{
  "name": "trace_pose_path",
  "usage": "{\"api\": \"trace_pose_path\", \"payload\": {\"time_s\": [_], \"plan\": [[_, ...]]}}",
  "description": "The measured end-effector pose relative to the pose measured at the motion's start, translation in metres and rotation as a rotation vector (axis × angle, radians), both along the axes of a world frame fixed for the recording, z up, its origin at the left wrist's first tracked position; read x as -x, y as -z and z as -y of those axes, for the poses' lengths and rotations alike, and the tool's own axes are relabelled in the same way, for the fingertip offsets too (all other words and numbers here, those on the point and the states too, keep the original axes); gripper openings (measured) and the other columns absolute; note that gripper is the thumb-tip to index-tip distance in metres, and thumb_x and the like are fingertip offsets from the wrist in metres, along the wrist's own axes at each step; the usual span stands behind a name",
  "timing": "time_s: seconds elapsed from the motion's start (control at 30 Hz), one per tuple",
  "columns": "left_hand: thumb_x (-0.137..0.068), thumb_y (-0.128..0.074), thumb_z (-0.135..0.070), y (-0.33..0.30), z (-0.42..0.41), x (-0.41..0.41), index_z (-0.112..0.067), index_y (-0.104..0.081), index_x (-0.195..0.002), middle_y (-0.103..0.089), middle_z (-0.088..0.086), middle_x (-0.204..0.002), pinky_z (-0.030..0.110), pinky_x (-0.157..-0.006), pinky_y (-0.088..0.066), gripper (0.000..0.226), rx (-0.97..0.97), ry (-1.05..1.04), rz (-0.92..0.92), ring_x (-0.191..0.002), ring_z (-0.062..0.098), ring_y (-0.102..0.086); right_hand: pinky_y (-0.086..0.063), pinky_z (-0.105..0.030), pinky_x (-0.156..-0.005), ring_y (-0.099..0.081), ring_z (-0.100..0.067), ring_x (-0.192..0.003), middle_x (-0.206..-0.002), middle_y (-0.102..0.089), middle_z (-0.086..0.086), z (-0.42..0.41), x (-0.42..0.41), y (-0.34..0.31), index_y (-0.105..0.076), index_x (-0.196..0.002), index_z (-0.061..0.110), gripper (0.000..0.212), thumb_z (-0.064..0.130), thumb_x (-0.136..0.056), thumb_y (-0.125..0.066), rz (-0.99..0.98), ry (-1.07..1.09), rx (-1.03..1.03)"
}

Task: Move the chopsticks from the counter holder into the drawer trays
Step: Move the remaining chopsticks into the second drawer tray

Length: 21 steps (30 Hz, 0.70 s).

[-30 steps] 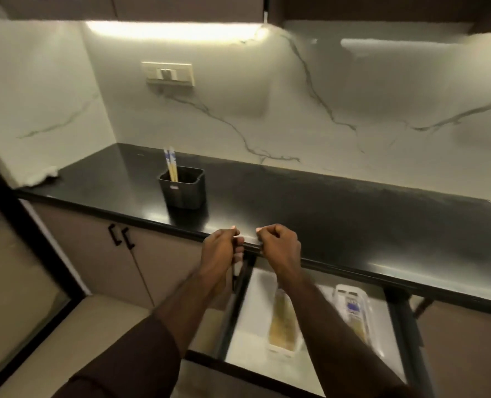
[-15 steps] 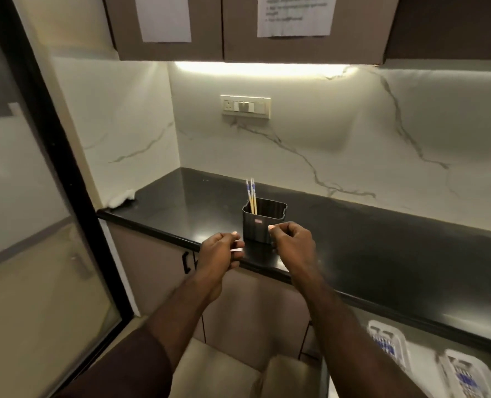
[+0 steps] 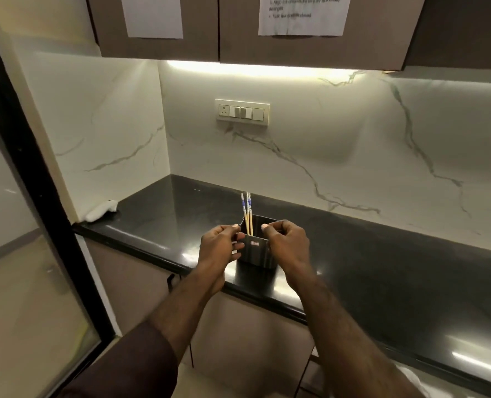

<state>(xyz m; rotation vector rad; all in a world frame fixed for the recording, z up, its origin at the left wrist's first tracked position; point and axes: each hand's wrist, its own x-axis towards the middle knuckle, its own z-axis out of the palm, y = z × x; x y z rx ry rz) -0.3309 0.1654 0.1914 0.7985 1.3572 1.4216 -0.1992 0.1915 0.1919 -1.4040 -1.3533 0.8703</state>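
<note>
Both hands were curled at the holder point(image 3: 256, 251), the left hand point(image 3: 220, 248) apparently gripping its side, the right hand point(image 3: 288, 245) pinching its rim, while chopsticks point(image 3: 247, 211) stood inside on the table point(image 3: 382, 254), none looking moved yet.

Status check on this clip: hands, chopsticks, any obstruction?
Left hand and right hand flank the holder, fingers curled, grip unclear. Chopsticks upright in holder, untouched. Nothing blocking.
</note>
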Motion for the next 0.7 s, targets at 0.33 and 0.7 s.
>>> {"api": "trace_pose_path", "payload": {"time_s": [0.33, 0.7], "plan": [[-0.097, -0.052, -0.016, 0.016, -0.139, 0.029, -0.011, -0.066, -0.091, -0.068, 0.010, -0.086, 0.033, -0.072, -0.053, 0.016, 0.019, 0.096, 0.030, -0.080, 0.021, -0.062, -0.049, -0.018, -0.060, -0.059, -0.004, -0.073, -0.082, -0.061, 0.007, -0.126, 0.029, 0.030, -0.064, -0.106, 0.015, 0.014, 0.023, -0.094, -0.064, 0.151, 0.056, 0.101], [-0.096, -0.053, -0.013, 0.049, -0.265, 0.066, -0.008, -0.066, -0.094, -0.069, 0.008, -0.084, 0.037, -0.080, -0.052, 0.015, 0.097, 0.212, -0.033, -0.082, 0.021, -0.063, -0.052, -0.040, -0.094, -0.061, -0.033, -0.113, -0.124, -0.061, -0.014, -0.231, 0.071, 0.091, -0.058, -0.119, 0.011, 0.033, 0.015, -0.087, -0.061, 0.547, 0.085, 0.554]]}}
